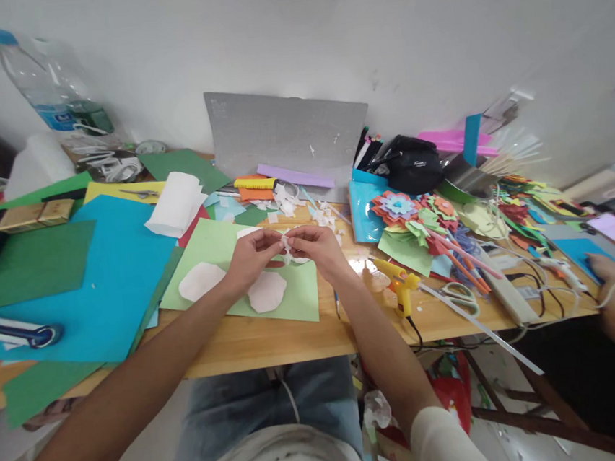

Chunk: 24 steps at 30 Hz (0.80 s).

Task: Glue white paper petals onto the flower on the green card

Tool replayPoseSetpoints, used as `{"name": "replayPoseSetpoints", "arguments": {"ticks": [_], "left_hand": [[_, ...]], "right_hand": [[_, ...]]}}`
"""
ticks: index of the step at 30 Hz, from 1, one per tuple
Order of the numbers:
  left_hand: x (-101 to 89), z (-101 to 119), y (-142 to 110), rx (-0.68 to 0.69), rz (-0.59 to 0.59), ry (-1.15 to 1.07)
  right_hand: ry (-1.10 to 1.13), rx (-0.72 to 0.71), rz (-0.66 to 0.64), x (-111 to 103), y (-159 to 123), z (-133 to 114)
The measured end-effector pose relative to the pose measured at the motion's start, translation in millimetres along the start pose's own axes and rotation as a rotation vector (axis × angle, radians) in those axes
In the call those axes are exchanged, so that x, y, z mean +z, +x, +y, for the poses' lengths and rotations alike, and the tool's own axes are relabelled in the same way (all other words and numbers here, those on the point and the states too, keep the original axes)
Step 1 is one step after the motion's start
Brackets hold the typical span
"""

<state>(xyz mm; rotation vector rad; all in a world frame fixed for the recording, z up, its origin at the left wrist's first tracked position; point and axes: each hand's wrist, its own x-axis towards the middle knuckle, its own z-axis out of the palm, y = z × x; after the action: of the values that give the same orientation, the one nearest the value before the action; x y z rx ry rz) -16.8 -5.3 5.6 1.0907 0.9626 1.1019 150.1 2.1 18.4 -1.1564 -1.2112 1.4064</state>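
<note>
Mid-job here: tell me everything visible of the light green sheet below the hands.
The light green sheet looks like paper or thin card, roughly rectangular, lying flat and askew on the wooden table. Rounded white cutouts rest on it. The left hand and right hand are above its far part, partly hiding it; contact is unclear.

- Your white scrap (287, 250): thin matt paper, crinkled.
- Your green sheet (303, 302): smooth matt paper.
- Your desk (297, 344): smooth wood, faint gloss.
- Glue gun (404, 296): yellow plastic.
</note>
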Motion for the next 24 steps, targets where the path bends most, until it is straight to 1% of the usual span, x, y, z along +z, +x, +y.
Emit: {"name": "replayPoseSetpoints", "arguments": {"ticks": [8,16,19,24], "left_hand": [[0.8,4.8,-0.5,0.002,0.011,-0.047],[-0.6,2.0,1.6,-0.002,0.019,-0.046],[-1.1,-0.2,2.6,0.016,0.023,-0.04],[-2.2,-3.9,2.9,0.062,0.015,-0.027]], "right_hand": [[0.012,-0.012,0.009,1.8,-0.1,-0.3],[0.015,-0.035,-0.008,1.1,-0.2,0.9],[0.013,-0.06,-0.025,1.3,-0.5,0.3],[0.024,-0.078,-0.017,1.6,-0.3,-1.6]]}}
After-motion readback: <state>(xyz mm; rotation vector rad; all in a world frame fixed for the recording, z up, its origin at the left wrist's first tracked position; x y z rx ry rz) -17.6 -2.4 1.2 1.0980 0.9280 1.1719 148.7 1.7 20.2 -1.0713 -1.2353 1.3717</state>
